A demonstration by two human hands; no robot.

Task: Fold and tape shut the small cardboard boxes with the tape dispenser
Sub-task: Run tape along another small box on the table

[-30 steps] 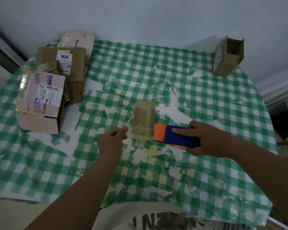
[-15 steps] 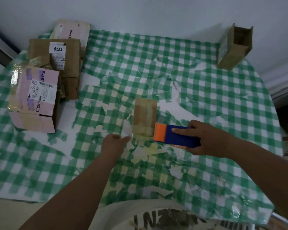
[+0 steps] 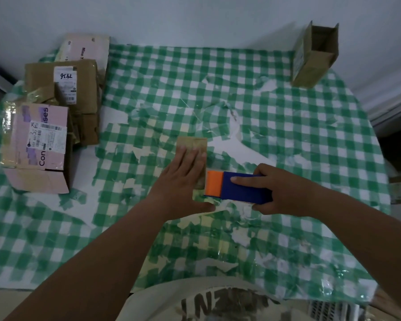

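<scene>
The left hand [image 3: 183, 179] lies flat, fingers straight, pressing the small brown taped cardboard box [image 3: 192, 144] at the middle of the green-and-white checked tablecloth [image 3: 287, 135]. The right hand [image 3: 280, 191] grips the blue tape dispenser with an orange end [image 3: 236, 188], that end touching the box's right edge. Labelled brown and pink parcels [image 3: 49, 126] crowd the left edge; an open brown carton [image 3: 315, 56] stands at the far right corner, with bare cloth between.
</scene>
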